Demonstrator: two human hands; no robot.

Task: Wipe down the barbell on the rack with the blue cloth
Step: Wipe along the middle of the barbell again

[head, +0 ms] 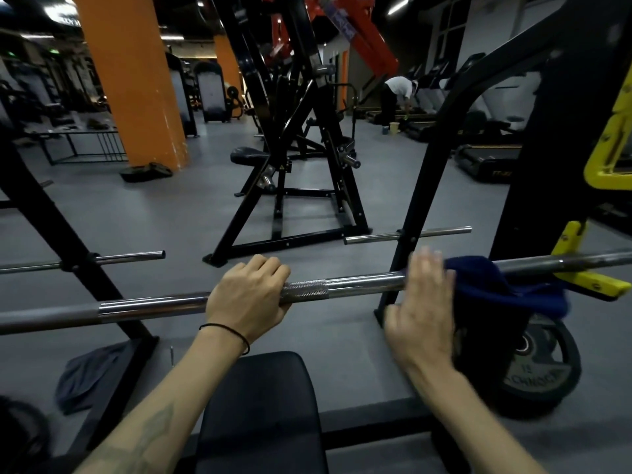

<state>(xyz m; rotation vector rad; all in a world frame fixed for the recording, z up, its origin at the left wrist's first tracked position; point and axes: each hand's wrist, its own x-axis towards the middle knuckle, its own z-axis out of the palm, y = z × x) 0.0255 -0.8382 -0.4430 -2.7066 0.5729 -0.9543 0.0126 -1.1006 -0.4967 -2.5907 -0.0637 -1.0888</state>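
Left hand [248,295] is curling over the bar [362,283] at centre frame, fingers wrapped around it just left of a knurled band, steadying it. Bar is running across the lower middle of the frame from the left edge, rising slightly to the right edge, where it is sitting in a yellow hook [595,283]. Steel is reading smooth and chromed, with a dull grey stretch at far left.

Right hand [422,309], right of centre, is blurring; fingers look fairly straight, palm lying against the cloth [506,289]. Cannot tell if the thumb is pinching it. Cloth is draping over the bar just beside the hook: dark blue, soft, bunched, hanging below the steel.

Step in hand, by my reading: wiping the right stretch. Next move is calling for closing the cloth around the bar and drawing it left towards the knurling.
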